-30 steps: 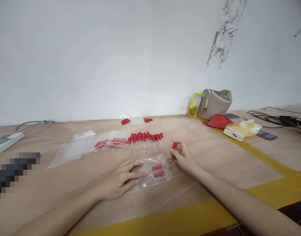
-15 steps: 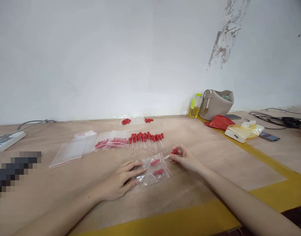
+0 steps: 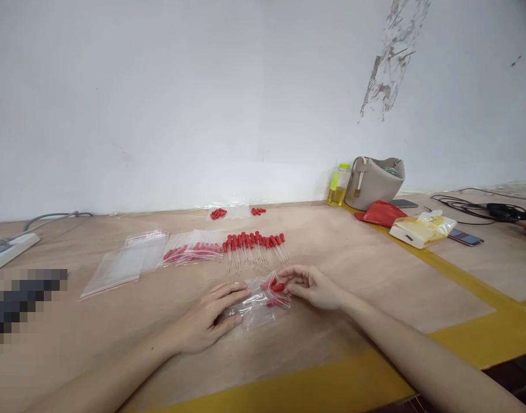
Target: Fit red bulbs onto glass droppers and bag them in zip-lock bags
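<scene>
A clear zip bag (image 3: 254, 315) lies in front of me with red-bulbed droppers inside. My left hand (image 3: 213, 312) rests flat over its left end, fingers spread, pressing it to the table. At the bag's right-hand mouth, my right hand (image 3: 312, 285) has thumb and fingertips at the bulb of a dropper (image 3: 279, 287). That dropper's stem is inside the bag; the exact finger contact is small and hard to see. Just beyond lies a row of loose droppers (image 3: 248, 241) with red bulbs and clear stems. Left of them are filled bags (image 3: 194, 252).
Flat zip bags (image 3: 112, 269) lie at the left near a power strip (image 3: 15, 249). Small red pieces (image 3: 218, 213) sit by the wall. At the right are a bottle (image 3: 338, 186), a grey bag (image 3: 377, 183), a red pouch (image 3: 381, 213), a tissue pack (image 3: 421, 229), a phone (image 3: 467, 237) and cables (image 3: 469, 209).
My right hand has moved left and slightly down, sliding the dropper deeper into the bag, so its bulb is now at the mouth. My left hand stays on the bag.
</scene>
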A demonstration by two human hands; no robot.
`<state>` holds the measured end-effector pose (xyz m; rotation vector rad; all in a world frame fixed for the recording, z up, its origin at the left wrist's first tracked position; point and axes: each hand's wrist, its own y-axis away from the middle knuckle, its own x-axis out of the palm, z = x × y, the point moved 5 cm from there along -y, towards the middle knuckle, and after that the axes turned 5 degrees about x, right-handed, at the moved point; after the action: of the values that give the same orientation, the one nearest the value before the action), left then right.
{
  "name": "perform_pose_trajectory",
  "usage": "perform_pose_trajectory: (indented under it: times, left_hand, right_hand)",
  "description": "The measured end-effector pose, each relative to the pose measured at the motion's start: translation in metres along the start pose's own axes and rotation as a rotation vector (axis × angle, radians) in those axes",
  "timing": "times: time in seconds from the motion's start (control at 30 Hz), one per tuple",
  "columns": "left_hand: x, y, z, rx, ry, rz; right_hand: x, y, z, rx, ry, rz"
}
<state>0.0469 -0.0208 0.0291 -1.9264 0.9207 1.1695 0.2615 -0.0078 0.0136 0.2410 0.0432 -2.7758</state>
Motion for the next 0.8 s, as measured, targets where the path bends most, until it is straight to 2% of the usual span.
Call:
perform_pose_trajectory:
  times: [0.13,0.33,0.43,0.53,0.6,0.67,0.8]
  left_hand:
    - [0.002,0.001,0.002,0.009,-0.007,0.018]
    - [0.002,0.0,0.002,0.008,-0.017,0.016]
    - [0.001,0.001,0.001,0.016,-0.017,0.017]
    - [0.001,0.001,0.002,0.013,-0.011,0.018]
    - [0.001,0.001,0.003,0.017,-0.007,0.012]
    - [0.001,0.001,0.003,0.025,-0.004,0.005]
    - [0.001,0.001,0.002,0.022,-0.006,0.012]
  right_hand:
    - [-0.002,0.004,0.004,-0.03,0.039,0.114]
    - [-0.001,0.003,0.008,-0.05,0.297,-0.045]
    - [0.008,0.002,0.005,0.003,0.211,-0.082]
    - [0.016,0.002,0.002,0.025,0.035,0.01]
    - [0.012,0.001,0.002,0.0,0.004,0.027]
    - [-0.001,-0.004,0.001,-0.004,0.049,-0.049]
    - [-0.043,-0.027,-0.004,0.053,0.285,-0.356]
